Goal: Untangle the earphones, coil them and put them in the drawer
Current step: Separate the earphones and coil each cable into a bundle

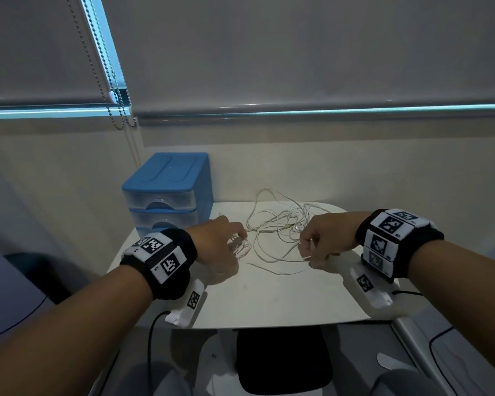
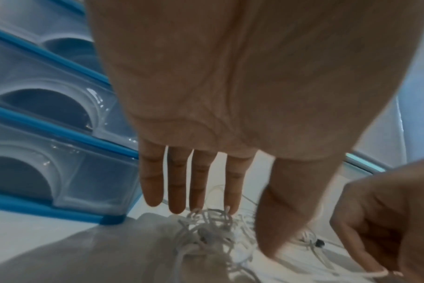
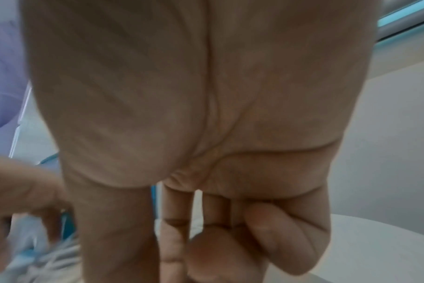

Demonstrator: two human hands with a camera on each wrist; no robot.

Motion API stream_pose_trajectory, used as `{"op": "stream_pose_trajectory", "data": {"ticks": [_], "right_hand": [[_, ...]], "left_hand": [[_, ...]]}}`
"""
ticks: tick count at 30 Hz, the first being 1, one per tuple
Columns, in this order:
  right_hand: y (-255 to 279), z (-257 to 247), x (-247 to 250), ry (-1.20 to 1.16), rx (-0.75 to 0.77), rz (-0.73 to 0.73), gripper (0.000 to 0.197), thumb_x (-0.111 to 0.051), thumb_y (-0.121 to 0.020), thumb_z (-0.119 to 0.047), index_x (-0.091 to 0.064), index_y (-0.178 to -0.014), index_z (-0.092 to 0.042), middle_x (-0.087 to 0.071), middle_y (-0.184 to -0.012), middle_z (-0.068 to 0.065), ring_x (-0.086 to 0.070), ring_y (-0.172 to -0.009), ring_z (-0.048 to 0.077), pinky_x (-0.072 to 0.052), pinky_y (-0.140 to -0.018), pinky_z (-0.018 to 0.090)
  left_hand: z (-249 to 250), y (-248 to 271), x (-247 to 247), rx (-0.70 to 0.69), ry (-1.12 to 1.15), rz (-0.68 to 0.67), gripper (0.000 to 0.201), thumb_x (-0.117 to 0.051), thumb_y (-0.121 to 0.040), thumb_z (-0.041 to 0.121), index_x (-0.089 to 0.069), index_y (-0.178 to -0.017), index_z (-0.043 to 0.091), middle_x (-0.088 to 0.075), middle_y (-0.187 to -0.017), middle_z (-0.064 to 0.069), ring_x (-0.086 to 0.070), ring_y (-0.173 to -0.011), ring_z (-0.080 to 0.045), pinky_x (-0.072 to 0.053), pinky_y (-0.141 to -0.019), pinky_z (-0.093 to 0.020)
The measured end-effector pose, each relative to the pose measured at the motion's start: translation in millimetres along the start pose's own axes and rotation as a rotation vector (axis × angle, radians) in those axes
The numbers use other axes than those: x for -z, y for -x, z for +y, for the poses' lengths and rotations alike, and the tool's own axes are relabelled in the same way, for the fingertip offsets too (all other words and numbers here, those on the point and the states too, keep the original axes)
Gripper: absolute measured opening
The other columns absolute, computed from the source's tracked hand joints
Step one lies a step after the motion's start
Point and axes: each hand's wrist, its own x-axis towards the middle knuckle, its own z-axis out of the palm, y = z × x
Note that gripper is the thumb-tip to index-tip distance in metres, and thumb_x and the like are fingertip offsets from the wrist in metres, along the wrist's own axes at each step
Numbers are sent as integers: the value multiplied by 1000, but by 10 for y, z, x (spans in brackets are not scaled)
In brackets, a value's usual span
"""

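The white earphones (image 1: 277, 232) lie in a loose tangle in the middle of the white table (image 1: 269, 298). My left hand (image 1: 236, 244) hovers at the tangle's left end, where the earbuds lie. In the left wrist view its fingers (image 2: 177, 187) are straight, and its thumb points down beside the knotted cable (image 2: 211, 226). My right hand (image 1: 307, 252) pinches a strand of the cable at the tangle's right side. Its ring and little fingers (image 3: 286, 239) are curled in. The blue drawer unit (image 1: 166, 192) stands at the table's back left with its clear drawers (image 2: 61, 153) closed.
The table backs onto a pale wall under a roller blind, whose bead chain (image 1: 109, 81) hangs at the left. A dark seat (image 1: 280, 361) sits below the table's front edge. Black cables run from both wrist devices off that edge.
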Motion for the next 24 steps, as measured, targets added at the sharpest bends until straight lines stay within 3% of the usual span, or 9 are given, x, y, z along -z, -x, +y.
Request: {"op": "stream_pose_trajectory", "data": {"ticks": [2, 4, 7, 13, 17, 21, 24], "right_hand": [[16, -25, 36, -96, 38, -36, 19, -80, -75, -18, -78, -91, -28, -61, -68, -3, -46, -60, 14, -38, -64, 30], [46, -60, 74, -157, 80, -28, 21, -79, -76, -14, -80, -92, -29, -58, -65, -4, -44, -58, 12, -36, -63, 30], [63, -93, 119, -177, 129, 92, 18, -74, -80, -11, -81, -90, -25, -56, -57, -10, -45, -53, 11, -38, -63, 29], [42, -221, 79, -259, 234, 137, 10, -77, -83, -17, -77, -93, -19, -67, -72, 1, -62, -60, 12, -47, -64, 28], [-13, -354, -31, -363, 300, 209, 20, -79, -85, -19, -76, -105, -19, -75, -85, 3, -68, -72, 12, -52, -73, 26], [-51, -432, -129, -355, 318, 169, 8, -80, -86, -29, -79, -94, -27, -76, -88, -12, -66, -82, 1, -47, -84, 23], [-61, -463, -164, -602, 368, 158, 16, -66, -97, -16, -76, -96, -2, -78, -92, 7, -69, -83, 10, -51, -83, 28]], "left_hand": [[31, -1, -20, 25, -19, -28, 68, -78, -73, 44, -46, -132, 40, -43, -117, 7, -56, -103, -20, -54, -94, -41], [43, 6, -6, 14, 24, -6, 59, -82, -75, 39, -51, -126, 35, -49, -110, 7, -58, -95, -16, -55, -87, -35], [47, 9, 15, 5, 73, 14, 44, -81, -77, 29, -59, -115, 28, -57, -94, 11, -54, -80, -8, -47, -68, -26], [74, 31, 76, -60, 112, 147, 16, -64, -95, 28, -69, -109, 20, -62, -97, 9, -57, -89, -12, -40, -67, -22], [90, 18, 146, -132, 447, 303, 14, -63, -93, 11, -74, -100, 15, -73, -87, 0, -65, -76, -13, -49, -65, -22], [187, -44, 116, -222, 899, 389, 12, -63, -96, 6, -74, -97, 4, -67, -75, -8, -59, -65, -12, -47, -60, -19], [218, -185, 69, -233, 1099, 426, 16, -61, -98, 8, -74, -101, -1, -65, -76, -8, -59, -66, -12, -46, -61, -20]]}}
